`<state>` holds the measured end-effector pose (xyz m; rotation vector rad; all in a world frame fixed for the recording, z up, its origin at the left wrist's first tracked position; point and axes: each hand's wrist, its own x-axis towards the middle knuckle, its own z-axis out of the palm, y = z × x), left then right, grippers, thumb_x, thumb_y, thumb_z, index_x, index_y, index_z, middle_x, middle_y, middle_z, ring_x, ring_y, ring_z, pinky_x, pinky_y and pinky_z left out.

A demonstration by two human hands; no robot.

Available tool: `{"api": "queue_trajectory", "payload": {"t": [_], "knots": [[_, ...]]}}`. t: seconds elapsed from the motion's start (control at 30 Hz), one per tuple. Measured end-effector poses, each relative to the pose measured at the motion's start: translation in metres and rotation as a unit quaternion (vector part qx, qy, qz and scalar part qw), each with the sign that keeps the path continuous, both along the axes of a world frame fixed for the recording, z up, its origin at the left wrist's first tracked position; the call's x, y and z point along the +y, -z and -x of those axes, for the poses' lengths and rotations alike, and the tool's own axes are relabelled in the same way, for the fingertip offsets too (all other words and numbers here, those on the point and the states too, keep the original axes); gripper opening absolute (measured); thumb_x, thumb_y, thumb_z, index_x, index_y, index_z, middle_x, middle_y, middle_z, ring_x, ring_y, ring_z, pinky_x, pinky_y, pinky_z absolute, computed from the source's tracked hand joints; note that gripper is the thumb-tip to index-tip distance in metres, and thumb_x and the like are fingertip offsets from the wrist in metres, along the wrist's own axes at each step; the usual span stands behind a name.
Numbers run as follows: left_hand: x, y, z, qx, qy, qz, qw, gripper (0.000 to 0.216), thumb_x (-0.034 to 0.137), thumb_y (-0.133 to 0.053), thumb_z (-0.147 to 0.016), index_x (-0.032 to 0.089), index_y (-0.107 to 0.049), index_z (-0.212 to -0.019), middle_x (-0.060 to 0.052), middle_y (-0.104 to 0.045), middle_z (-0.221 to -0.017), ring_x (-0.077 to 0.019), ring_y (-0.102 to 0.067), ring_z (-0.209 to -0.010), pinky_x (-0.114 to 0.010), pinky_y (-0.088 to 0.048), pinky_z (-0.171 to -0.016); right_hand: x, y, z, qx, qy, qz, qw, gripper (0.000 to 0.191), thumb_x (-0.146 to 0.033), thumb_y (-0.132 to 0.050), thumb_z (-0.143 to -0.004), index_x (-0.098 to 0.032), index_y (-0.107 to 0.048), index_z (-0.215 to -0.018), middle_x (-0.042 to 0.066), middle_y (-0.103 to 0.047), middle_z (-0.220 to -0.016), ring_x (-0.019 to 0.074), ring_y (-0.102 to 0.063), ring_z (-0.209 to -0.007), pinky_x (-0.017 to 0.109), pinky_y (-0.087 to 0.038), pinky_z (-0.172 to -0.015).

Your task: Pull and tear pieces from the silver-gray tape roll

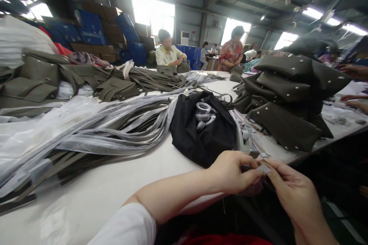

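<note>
In the head view, my left hand (234, 171) and my right hand (294, 185) meet at the table's front edge. Fingers and thumbs of both are pinched together around a small light-grey square piece (264, 169), perhaps a paper or film tab. Something dark shows behind it, mostly covered by my fingers, so its kind cannot be made out. Just beyond my left hand lies a black cloth bag (189, 130), with several white ring-shaped coils (203, 108) in its hollow.
Dark olive straps (143, 116) in clear plastic sleeves spread across the white table (120, 191) on the left. Olive bags (287, 122) with metal studs are piled at right. Two people (169, 51) (231, 51) work across the table; another person's hands reach in at far right.
</note>
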<state>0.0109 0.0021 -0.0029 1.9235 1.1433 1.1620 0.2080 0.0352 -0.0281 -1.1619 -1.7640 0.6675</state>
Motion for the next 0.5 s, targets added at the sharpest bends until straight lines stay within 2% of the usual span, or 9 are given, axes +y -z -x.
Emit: {"api": "queue_trajectory", "payload": {"t": [0.1, 0.17, 0.3, 0.37, 0.43, 0.5], "knots": [[0.000, -0.001, 0.000, -0.009, -0.026, 0.021, 0.999, 0.028, 0.038, -0.062, -0.088, 0.015, -0.068, -0.074, 0.002, -0.061, -0.067, -0.0093, -0.053, -0.063, -0.020, -0.038, -0.059, -0.001, -0.008, -0.002, 0.032, -0.054, 0.069, 0.996, 0.035, -0.053, -0.061, -0.089, -0.026, -0.078, -0.105, 0.005, -0.077, -0.108, 0.0270, -0.070, -0.105, 0.030, -0.058, -0.092], [0.001, 0.000, 0.000, -0.018, -0.035, 0.031, 0.999, 0.027, 0.041, -0.061, -0.086, 0.016, -0.066, -0.077, 0.001, -0.061, -0.068, -0.0097, -0.053, -0.062, -0.020, -0.038, -0.058, -0.002, -0.015, -0.003, 0.049, -0.061, 0.087, 0.993, 0.034, -0.053, -0.067, -0.085, -0.027, -0.079, -0.103, 0.005, -0.077, -0.108, 0.0270, -0.070, -0.105, 0.030, -0.057, -0.093], [0.001, 0.004, 0.002, -0.019, -0.029, 0.017, 0.999, 0.032, 0.041, -0.070, -0.076, 0.018, -0.056, -0.093, -0.001, -0.066, -0.083, -0.0121, -0.056, -0.066, -0.021, -0.041, -0.060, -0.002, -0.023, -0.003, 0.065, -0.050, 0.148, 0.986, 0.036, -0.048, -0.085, -0.066, -0.024, -0.081, -0.092, 0.006, -0.080, -0.092, 0.0272, -0.074, -0.089, 0.030, -0.062, -0.083], [0.002, 0.007, 0.002, -0.018, -0.013, 0.008, 1.000, 0.036, 0.039, -0.072, -0.074, 0.019, -0.052, -0.095, -0.003, -0.066, -0.088, -0.0133, -0.058, -0.070, -0.022, -0.043, -0.062, 0.000, -0.025, -0.002, 0.066, -0.076, 0.179, 0.979, 0.037, -0.047, -0.085, -0.065, -0.022, -0.080, -0.090, 0.008, -0.079, -0.087, 0.0275, -0.074, -0.084, 0.031, -0.063, -0.078], [0.002, 0.009, 0.001, -0.010, -0.003, 0.010, 1.000, 0.035, 0.038, -0.072, -0.074, 0.020, -0.050, -0.094, -0.003, -0.067, -0.090, -0.0140, -0.059, -0.071, -0.022, -0.044, -0.063, 0.003, -0.026, -0.002, 0.030, -0.117, 0.185, 0.975, 0.035, -0.047, -0.082, -0.068, -0.020, -0.079, -0.090, 0.008, -0.078, -0.086, 0.0267, -0.074, -0.081, 0.031, -0.063, -0.075], [0.004, 0.010, 0.001, 0.001, -0.005, 0.013, 1.000, 0.034, 0.039, -0.071, -0.074, 0.020, -0.050, -0.094, -0.003, -0.067, -0.089, -0.0147, -0.059, -0.072, -0.023, -0.045, -0.064, 0.003, -0.026, -0.002, -0.043, -0.135, 0.135, 0.981, 0.029, -0.046, -0.077, -0.074, -0.021, -0.076, -0.088, 0.006, -0.077, -0.086, 0.0247, -0.073, -0.079, 0.030, -0.061, -0.071]]}}
